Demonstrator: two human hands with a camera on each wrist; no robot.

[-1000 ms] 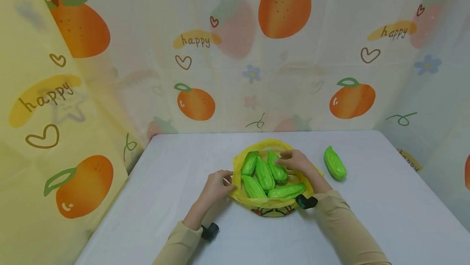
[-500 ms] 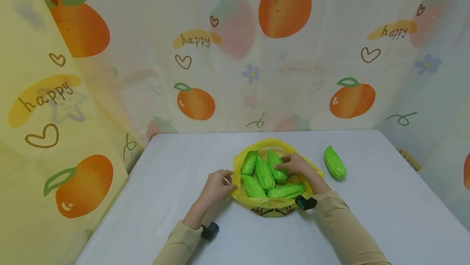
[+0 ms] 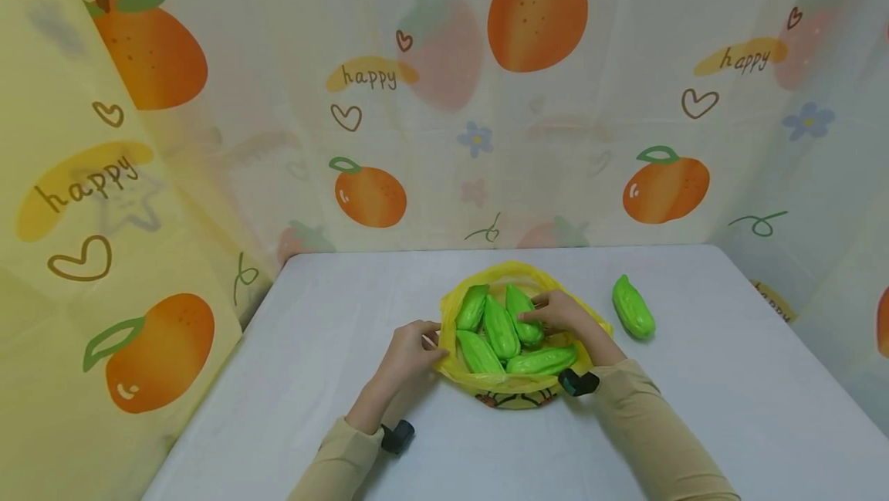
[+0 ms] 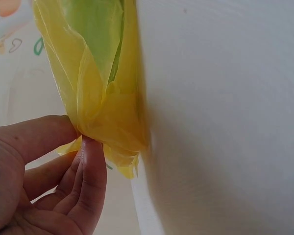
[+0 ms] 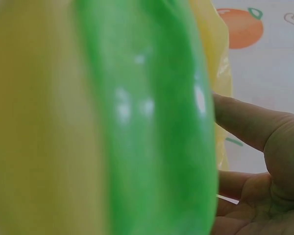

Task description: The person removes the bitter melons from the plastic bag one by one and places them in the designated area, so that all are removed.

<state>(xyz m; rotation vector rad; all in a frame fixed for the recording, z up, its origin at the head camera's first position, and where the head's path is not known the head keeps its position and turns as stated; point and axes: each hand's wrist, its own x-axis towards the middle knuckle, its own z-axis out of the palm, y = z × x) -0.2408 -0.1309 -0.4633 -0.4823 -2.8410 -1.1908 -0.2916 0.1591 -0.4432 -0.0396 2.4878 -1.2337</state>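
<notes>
My left hand (image 3: pixel 414 346) pinches the left rim of the yellow plastic bag (image 3: pixel 447 308) between thumb and fingers; in the left wrist view the bag's film (image 4: pixel 118 117) bunches at the fingertips. Several glossy green ridged gourds lie inside the open bag. Within its mouth, on the right, my right hand (image 3: pixel 559 309) touches the upper right gourd (image 3: pixel 515 299), the thumb over it. A near gourd (image 5: pixel 152 117) covers my right fingertips in the right wrist view, so I cannot see whether they grip. Another gourd (image 3: pixel 633 309) lies outside, to the right.
Under the bag is a white table (image 3: pixel 333 292), its far edge against a fruit-printed cloth (image 3: pixel 430 177). A yellow-tinted cloth (image 3: pixel 69 254) hangs at the left side. Small dark cameras sit at both wrists.
My right hand has shifted slightly down, its thumb and fingers spreading apart over the gourd; it is still over the last half second. The left hand, bag and gourds stay put.
</notes>
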